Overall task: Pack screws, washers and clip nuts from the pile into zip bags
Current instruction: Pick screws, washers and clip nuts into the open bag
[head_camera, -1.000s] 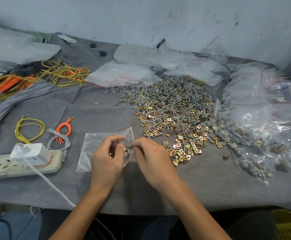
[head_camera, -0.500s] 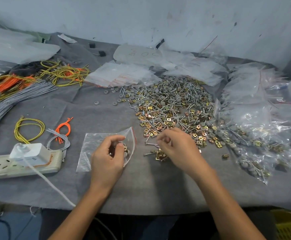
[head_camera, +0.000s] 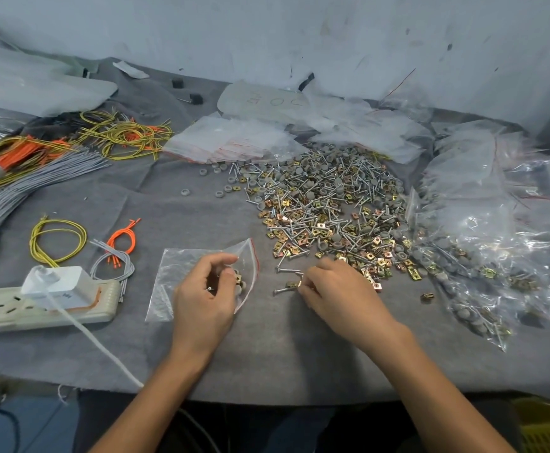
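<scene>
Head view: the person's left hand (head_camera: 201,299) is pinching the mouth of a small clear plastic zip bag with a red seal line (head_camera: 175,273), thumb and fingers curled on its open edge. The bag is lying flat on the grey felt table cover (head_camera: 267,354), and a few grey washers and yellowish clip nuts are sitting inside it, just beside the fingertips.

The right hand (head_camera: 335,295) is resting on the cover beside the bag. Its curled fingertips are pinching a brass-coloured clip nut (head_camera: 291,284) next to a loose silver screw (head_camera: 282,291).

The big mixed pile of silver screws, grey washers and brass clip nuts (head_camera: 326,204) is spreading out just beyond that hand. Filled clear bags (head_camera: 483,250) are lying to the pile's right, and a white power strip (head_camera: 38,305) is lying at the left.
</scene>
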A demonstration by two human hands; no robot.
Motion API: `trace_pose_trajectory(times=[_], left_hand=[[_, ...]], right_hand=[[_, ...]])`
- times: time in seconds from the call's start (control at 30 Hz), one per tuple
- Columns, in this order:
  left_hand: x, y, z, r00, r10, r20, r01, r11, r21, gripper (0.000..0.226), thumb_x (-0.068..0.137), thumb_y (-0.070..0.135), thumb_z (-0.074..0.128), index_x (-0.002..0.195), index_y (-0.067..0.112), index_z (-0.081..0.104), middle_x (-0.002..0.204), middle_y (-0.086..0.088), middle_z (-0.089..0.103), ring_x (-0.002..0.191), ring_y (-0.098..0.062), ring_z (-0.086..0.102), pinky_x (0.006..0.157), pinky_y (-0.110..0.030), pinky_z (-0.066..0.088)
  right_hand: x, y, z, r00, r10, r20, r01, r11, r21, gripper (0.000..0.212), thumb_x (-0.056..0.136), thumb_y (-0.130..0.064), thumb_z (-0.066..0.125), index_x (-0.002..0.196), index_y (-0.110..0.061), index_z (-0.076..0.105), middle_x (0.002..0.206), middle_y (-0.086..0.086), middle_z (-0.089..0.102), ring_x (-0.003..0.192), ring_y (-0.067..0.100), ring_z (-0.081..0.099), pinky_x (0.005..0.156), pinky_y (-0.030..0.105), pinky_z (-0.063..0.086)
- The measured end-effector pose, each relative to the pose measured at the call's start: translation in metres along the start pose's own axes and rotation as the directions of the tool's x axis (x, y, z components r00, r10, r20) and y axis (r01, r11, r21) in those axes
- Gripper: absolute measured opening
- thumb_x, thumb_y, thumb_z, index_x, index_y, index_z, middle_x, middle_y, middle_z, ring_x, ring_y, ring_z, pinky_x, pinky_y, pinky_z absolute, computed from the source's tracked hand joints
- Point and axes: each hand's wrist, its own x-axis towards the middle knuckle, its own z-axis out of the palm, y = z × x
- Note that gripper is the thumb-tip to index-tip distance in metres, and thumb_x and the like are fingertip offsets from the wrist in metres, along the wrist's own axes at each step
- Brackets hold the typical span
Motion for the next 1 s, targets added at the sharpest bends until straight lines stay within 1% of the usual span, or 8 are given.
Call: trace_pose_trajectory(times=[0.07,0.2,0.27,0.57,0.7,0.77,0.83,1.0], left_hand=[[0.000,0.000,0.000,1.000,0.006,-0.002,-0.006,1.000,0.002,0.019,0.089,0.020,0.058,0.096,0.035,0.068,0.080,0.015,0.066,0.068,-0.010,0.062,0.062,-0.020,0.048],[0.000,0.001,0.000,1.000,0.011,-0.005,-0.011,1.000,0.011,0.018,0.089,0.019,0.058,0.096,0.033,0.068,0.082,0.014,0.067,0.070,-0.011,0.064,0.065,-0.020,0.049],[0.000,0.002,0.000,1.000,0.016,0.000,-0.016,1.000,0.019,0.018,0.089,0.019,0.058,0.096,0.032,0.068,0.083,0.013,0.067,0.071,-0.012,0.064,0.067,-0.021,0.049],[0.000,0.003,-0.002,0.999,0.042,0.011,-0.042,0.999,0.022,0.021,0.089,0.016,0.057,0.097,0.034,0.067,0.089,0.018,0.068,0.079,-0.006,0.065,0.069,-0.009,0.045],[0.000,0.004,-0.001,1.000,0.022,0.004,-0.022,1.000,0.002,0.020,0.088,0.018,0.058,0.094,0.035,0.067,0.086,0.016,0.069,0.072,-0.007,0.063,0.065,-0.012,0.046],[-0.001,0.004,0.000,1.000,0.006,0.001,-0.006,1.000,-0.011,0.019,0.088,0.018,0.058,0.094,0.034,0.067,0.084,0.015,0.068,0.070,-0.007,0.063,0.064,-0.012,0.045],[-0.001,0.004,0.000,1.000,-0.001,0.000,0.001,1.000,-0.015,0.018,0.088,0.019,0.058,0.094,0.034,0.067,0.082,0.015,0.068,0.067,-0.008,0.061,0.062,-0.014,0.046],[-0.001,0.005,0.000,1.000,0.002,-0.002,-0.002,1.000,-0.007,0.018,0.088,0.019,0.057,0.094,0.033,0.067,0.081,0.012,0.066,0.066,-0.012,0.059,0.061,-0.017,0.045]], right_hand=[[0.001,-0.001,0.000,0.999,-0.016,-0.029,0.017,0.999,0.033,0.025,0.106,-0.034,0.044,0.099,-0.016,0.060,0.105,0.001,0.056,0.099,0.024,0.053,0.085,0.037,0.041],[0.005,-0.019,0.001,0.991,0.001,-0.134,0.055,0.910,0.410,0.015,0.104,-0.029,0.052,0.091,-0.020,0.054,0.081,-0.009,0.058,0.079,0.016,0.054,0.071,0.036,0.040],[0.012,-0.035,0.003,0.987,-0.012,-0.163,0.091,0.868,0.488,0.013,0.102,-0.031,0.055,0.091,-0.024,0.057,0.075,-0.012,0.058,0.074,0.010,0.054,0.068,0.034,0.040],[0.034,-0.068,0.024,0.985,-0.076,-0.155,0.114,0.961,0.252,0.022,0.100,-0.039,0.053,0.103,-0.023,0.068,0.097,0.001,0.066,0.097,0.028,0.061,0.071,0.039,0.044],[0.031,-0.050,0.013,0.982,-0.051,-0.182,0.118,0.917,0.381,0.015,0.098,-0.036,0.059,0.104,-0.028,0.070,0.094,-0.007,0.069,0.092,0.016,0.062,0.076,0.036,0.048],[0.031,-0.031,0.002,0.979,0.010,-0.205,0.082,0.898,0.433,0.011,0.097,-0.032,0.062,0.101,-0.028,0.072,0.078,-0.015,0.062,0.073,0.003,0.055,0.067,0.026,0.042],[0.030,-0.010,-0.010,0.976,0.077,-0.204,0.019,0.901,0.433,0.008,0.096,-0.031,0.064,0.097,-0.029,0.071,0.069,-0.016,0.053,0.065,0.000,0.048,0.060,0.022,0.034],[0.022,0.025,-0.026,0.997,0.075,-0.034,-0.061,0.949,0.309,0.005,0.094,-0.030,0.067,0.091,-0.029,0.071,0.077,-0.013,0.061,0.077,0.001,0.056,0.071,0.033,0.049]])
